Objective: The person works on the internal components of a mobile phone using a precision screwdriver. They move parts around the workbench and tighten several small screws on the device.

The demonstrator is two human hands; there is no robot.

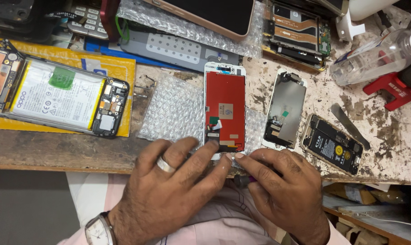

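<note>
Centre of the frame: a phone display panel (225,111) with a red back, lying on bubble wrap (173,111) at the bench edge. Left hand (169,195) pressing fingertips on the panel's lower end, fingers spread, clamped on nothing. Right hand (282,190) closed around a dark tool handle (242,180) at the same end. Just right: a silver screen plate (286,109) and opened phone (333,144). Upper left: a large opened phone with battery (55,95).

A white-framed phone screen (225,109) lies face down mid-worktop, its back red with a small tan label (225,110). Right of it lies a grey-backed screen (285,109). Far left, a green sticker (61,78) marks a white battery (55,95).
</note>
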